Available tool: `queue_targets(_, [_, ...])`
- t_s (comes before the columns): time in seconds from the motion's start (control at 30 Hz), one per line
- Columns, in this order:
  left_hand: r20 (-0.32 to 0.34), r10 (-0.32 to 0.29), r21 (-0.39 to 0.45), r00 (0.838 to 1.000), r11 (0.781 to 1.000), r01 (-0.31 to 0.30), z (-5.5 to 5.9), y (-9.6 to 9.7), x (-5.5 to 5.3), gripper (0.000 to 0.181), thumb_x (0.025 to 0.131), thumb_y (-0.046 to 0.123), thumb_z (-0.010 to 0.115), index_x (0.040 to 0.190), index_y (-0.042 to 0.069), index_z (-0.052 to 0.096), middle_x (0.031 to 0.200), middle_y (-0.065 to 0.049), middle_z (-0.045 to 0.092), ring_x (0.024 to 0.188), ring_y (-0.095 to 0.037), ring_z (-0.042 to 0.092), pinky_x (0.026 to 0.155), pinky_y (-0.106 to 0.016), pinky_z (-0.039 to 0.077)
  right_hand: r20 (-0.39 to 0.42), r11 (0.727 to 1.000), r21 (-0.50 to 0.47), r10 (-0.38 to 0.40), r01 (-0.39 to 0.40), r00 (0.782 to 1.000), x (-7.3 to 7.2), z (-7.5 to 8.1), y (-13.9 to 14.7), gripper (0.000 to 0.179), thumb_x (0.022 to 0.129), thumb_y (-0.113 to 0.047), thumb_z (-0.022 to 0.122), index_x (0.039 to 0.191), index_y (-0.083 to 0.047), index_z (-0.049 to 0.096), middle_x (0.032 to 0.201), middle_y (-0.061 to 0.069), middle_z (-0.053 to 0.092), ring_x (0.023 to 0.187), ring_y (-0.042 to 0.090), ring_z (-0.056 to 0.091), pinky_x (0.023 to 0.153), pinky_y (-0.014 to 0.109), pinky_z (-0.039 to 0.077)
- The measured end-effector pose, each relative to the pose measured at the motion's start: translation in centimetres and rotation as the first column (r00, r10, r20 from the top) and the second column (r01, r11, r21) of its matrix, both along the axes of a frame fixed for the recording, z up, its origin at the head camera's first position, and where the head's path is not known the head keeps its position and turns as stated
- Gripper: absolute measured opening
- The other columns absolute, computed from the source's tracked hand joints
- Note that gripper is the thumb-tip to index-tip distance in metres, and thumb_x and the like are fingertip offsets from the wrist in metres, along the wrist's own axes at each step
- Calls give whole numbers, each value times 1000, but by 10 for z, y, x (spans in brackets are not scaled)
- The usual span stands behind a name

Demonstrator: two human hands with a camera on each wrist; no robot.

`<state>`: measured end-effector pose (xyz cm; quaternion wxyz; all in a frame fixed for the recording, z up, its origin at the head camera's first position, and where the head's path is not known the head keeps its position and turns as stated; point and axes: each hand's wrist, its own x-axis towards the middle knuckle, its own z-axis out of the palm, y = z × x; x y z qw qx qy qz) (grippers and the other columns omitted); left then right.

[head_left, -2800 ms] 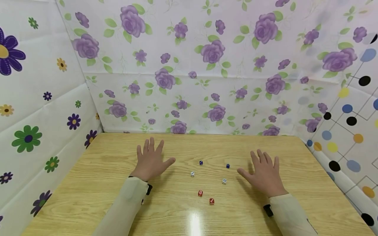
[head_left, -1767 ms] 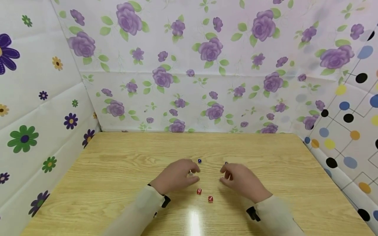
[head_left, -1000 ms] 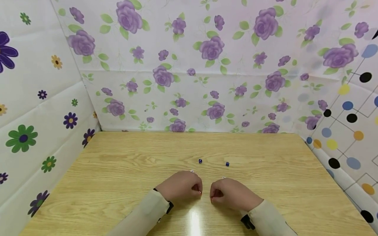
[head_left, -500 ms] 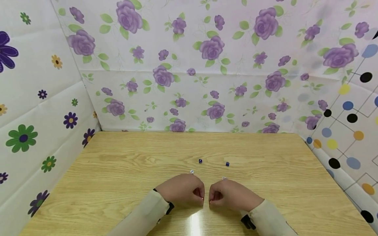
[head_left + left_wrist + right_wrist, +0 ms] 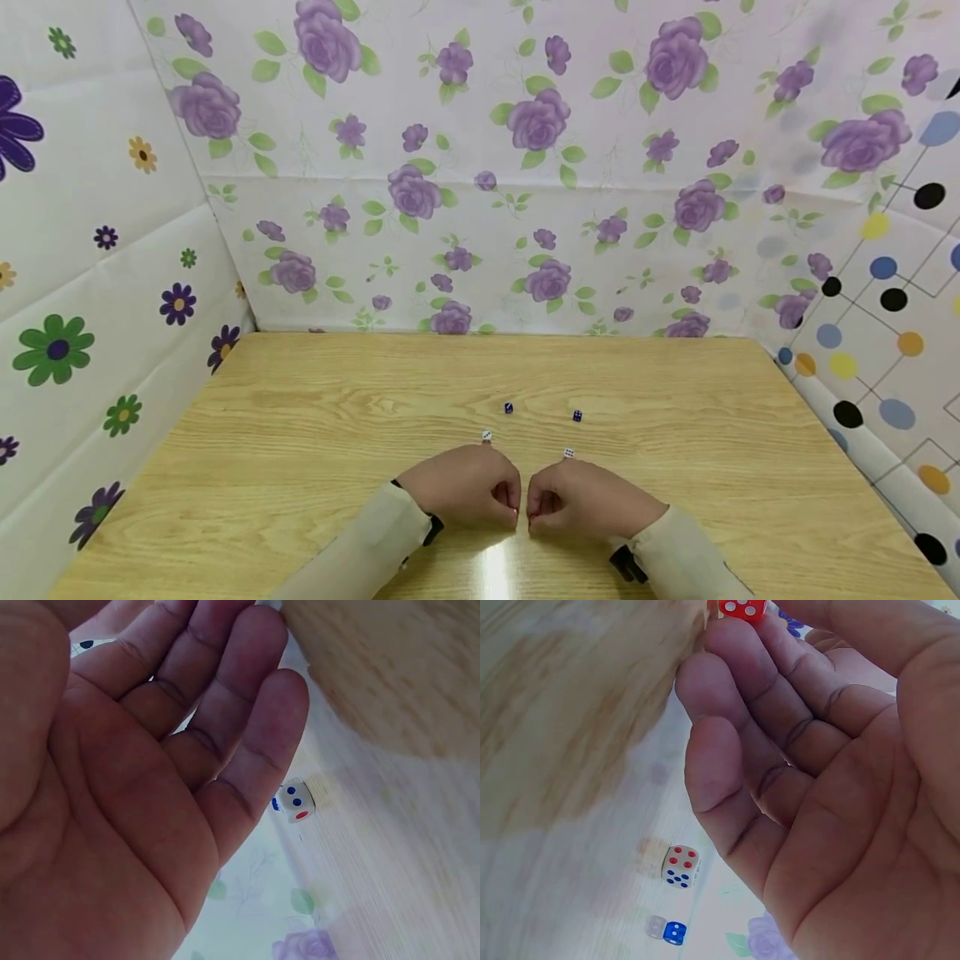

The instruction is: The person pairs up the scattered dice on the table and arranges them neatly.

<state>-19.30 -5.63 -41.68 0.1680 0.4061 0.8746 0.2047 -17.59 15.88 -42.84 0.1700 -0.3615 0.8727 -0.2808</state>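
Near the front middle of the table, my left hand [image 5: 468,487] and right hand [image 5: 588,498] face each other, fingertips a small gap apart. The right thumb and index finger pinch a red die [image 5: 742,607], whose white pips show in the right wrist view. My left thumb and index finger pinch another red die [image 5: 516,512], nearly hidden by the fingertips. The other fingers of both hands are bent. Just beyond the left hand lies a white die [image 5: 487,436]; a second white die [image 5: 568,453] lies right behind the right knuckles.
Farther back on the wooden table [image 5: 337,383] are two blue dice, a left one [image 5: 508,408] and a right one [image 5: 577,416]. A flowered cloth [image 5: 450,167] hangs along the back edge, with patterned cloths at both sides.
Both hands came in from open and spread apart, took the two red dice, and drew them nearer the front edge and closer together. The white and blue dice stayed in place.
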Motion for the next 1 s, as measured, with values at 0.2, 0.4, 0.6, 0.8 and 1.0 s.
queue_targets(0.2, [-5,-7,4,1000,1000,7,-3,0,-1,12,78,23,72,73,29,64,69,19,58,61,3,53,58,-18,45,-25,1000,12,5,-4,1000,0,-1,1,10,83,-26,74,81,-27,64,72,-19,57,62,-3,52,58,18,46])
queue_targets(0.4, [30,-9,-4,1000,1000,9,-2,-5,-4,9,79,24,74,77,28,66,71,19,59,62,3,54,59,-18,46,-48,1000,21,22,-21,999,1,0,3,12,83,-18,72,80,-26,64,72,-19,57,60,-3,51,56,17,46])
queue_targets(0.6, [37,-27,-8,999,1000,28,-2,-3,-1,11,78,22,74,73,29,66,68,19,59,60,4,53,57,-17,46,-42,1000,18,24,-23,999,3,0,2,13,83,-19,72,79,-28,63,71,-19,57,60,-3,50,56,17,45])
queue_targets(0.8, [25,-49,-13,998,999,50,-2,1,1,13,78,23,75,72,29,65,66,20,58,59,5,52,56,-16,45,-31,999,-3,48,-49,998,4,1,0,10,83,-15,72,81,-22,66,74,-19,57,62,-4,51,58,16,46])
queue_targets(1.0, [41,-52,-15,998,999,52,-2,2,1,11,80,22,75,74,28,67,69,20,59,61,5,53,58,-16,45,-12,997,-15,70,-70,997,4,3,-1,8,84,-14,71,83,-21,67,76,-18,59,64,-3,53,59,16,47])
